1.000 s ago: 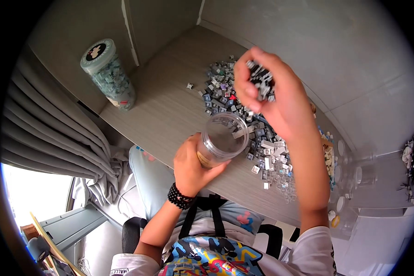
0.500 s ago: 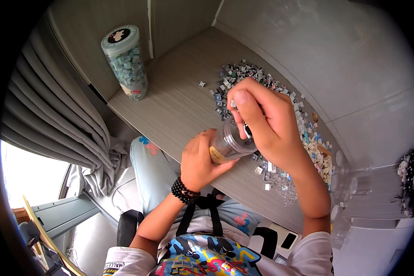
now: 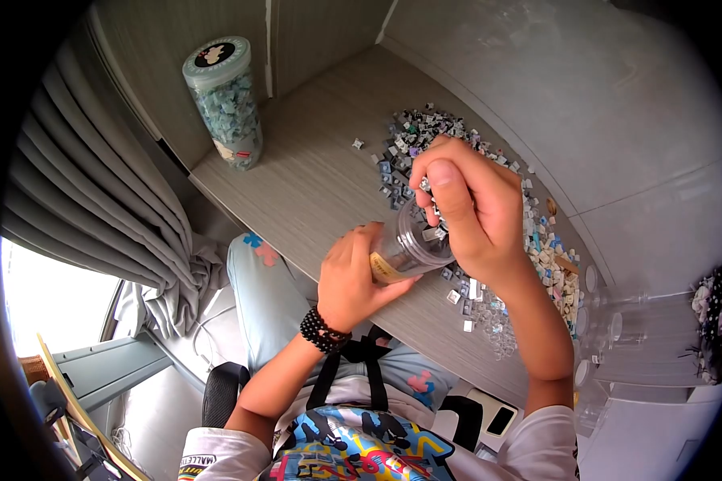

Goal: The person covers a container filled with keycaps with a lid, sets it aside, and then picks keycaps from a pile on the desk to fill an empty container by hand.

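Note:
My left hand (image 3: 351, 271) is wrapped around a clear plastic jar (image 3: 410, 254) with a yellow label, tilted with its open mouth toward the right. At that mouth, my right hand (image 3: 477, 210) is curled closed around several small building bricks (image 3: 427, 185), grey, white and clear; some show between the fingers and at the jar's rim. How many it holds is hidden. Behind and beside the right hand spreads a long pile of small loose bricks (image 3: 397, 172), running from dark grey and white to cream, with clear ones (image 3: 493, 321) nearer me.
A tall lidded jar (image 3: 229, 112) filled with teal pieces stands at the table's back left. One loose white brick (image 3: 358, 144) lies apart from the pile. Several clear empty jars (image 3: 627, 325) stand at the right by the wall. A grey curtain (image 3: 88, 168) hangs left.
My right hand has shifted slightly right, and bricks now show below its fingers at the jar's mouth. The left hand still holds the jar.

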Available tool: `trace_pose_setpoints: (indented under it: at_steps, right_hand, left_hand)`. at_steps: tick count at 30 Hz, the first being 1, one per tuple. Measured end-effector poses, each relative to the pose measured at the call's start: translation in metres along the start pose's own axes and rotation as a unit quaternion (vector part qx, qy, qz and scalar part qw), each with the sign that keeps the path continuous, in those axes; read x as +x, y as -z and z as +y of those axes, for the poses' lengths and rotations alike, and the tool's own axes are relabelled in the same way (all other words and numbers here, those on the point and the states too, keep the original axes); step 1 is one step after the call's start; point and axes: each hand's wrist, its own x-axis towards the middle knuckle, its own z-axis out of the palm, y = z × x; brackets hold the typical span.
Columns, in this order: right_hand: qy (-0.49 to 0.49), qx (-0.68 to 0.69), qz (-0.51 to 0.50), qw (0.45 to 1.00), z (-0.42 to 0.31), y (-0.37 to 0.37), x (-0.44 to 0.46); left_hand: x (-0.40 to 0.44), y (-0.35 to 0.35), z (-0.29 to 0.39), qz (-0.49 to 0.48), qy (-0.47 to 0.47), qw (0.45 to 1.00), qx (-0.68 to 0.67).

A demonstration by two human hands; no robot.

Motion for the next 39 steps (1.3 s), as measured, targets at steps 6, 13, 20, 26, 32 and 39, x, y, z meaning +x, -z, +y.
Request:
trace_pose_setpoints:
  at_steps: [6, 13, 20, 26, 32, 39]
  right_hand:
    - [0.01, 0.006, -0.015, 1.0, 0.002, 0.0, -0.001]
    - [0.048, 0.071, 0.007, 0.996, 0.008, -0.004, -0.008]
    - [0.072, 0.089, 0.027, 0.993, 0.013, -0.008, -0.016]
    - [0.022, 0.125, 0.033, 0.991, 0.006, -0.01, -0.023]
    - [0.045, 0.166, 0.027, 0.985, 0.013, -0.009, -0.024]
    - [0.041, 0.156, 0.023, 0.987, 0.01, -0.004, -0.025]
  left_hand:
    - [0.0, 0.0, 0.0, 0.006, 0.001, 1.0, 0.007]
    - [-0.001, -0.002, -0.003, 0.008, 0.003, 1.0, 0.002]
    - [0.001, 0.001, 0.002, 0.007, 0.023, 1.0, 0.002]
    - [0.0, 0.0, 0.001, 0.004, 0.019, 1.0, 0.006]
    - [0.0, 0.0, 0.001, 0.002, 0.017, 1.0, 0.005]
    - [0.001, 0.001, 0.002, 0.002, 0.016, 1.0, 0.001]
